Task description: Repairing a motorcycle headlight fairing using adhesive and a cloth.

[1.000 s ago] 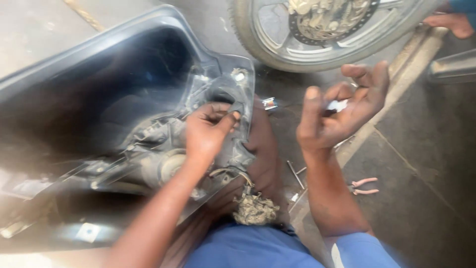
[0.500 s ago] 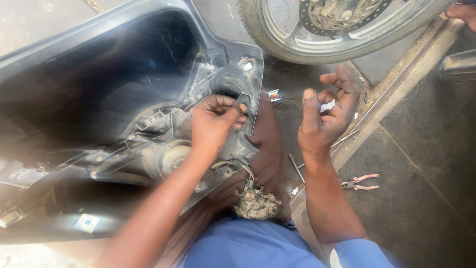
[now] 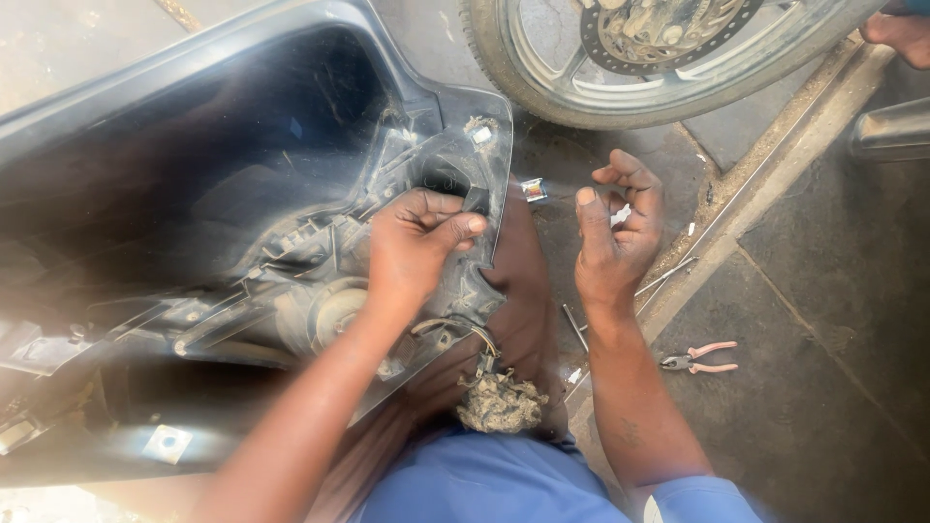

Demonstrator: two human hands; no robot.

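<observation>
Since the earlier frame, the right hand (image 3: pixel 618 237) had dropped lower and curled its fingers around one small pale piece (image 3: pixel 621 214). One left hand (image 3: pixel 417 247) pinched the inner edge of one black plastic panel (image 3: pixel 242 194) resting across the lap. One pair of pink-handled pliers (image 3: pixel 699 359) lay on the floor (image 3: pixel 823 387) at right, one wheel (image 3: pixel 659 48) above.
</observation>
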